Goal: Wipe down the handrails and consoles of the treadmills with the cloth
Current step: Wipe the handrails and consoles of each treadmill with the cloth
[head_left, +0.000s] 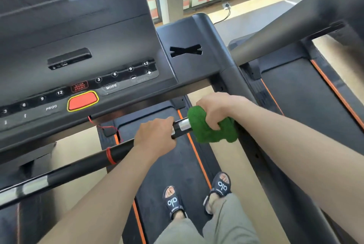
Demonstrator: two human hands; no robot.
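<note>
Console [82,78] is sitting at 10 o'clock w/ its red stop button [82,101], not being touched rn. The black front handrail [59,172] is running from 8 o'clock up toward center, w/ a red cord [110,156] wrapped round it. Left hand [155,137] is curling round the bar at center, gripping it, prob. to steady the body while the other arm is scrubbing. Just right of it a shiny metal sensor section [184,125] is showing bare. At 2 o'clock from the left hand, the right hand [216,109] is clenching the green cloth [208,127], bunching it round the rail so the fabric is covering all sides in one pass. Another treadmill [307,90] is waiting at 3 o'clock.
</note>
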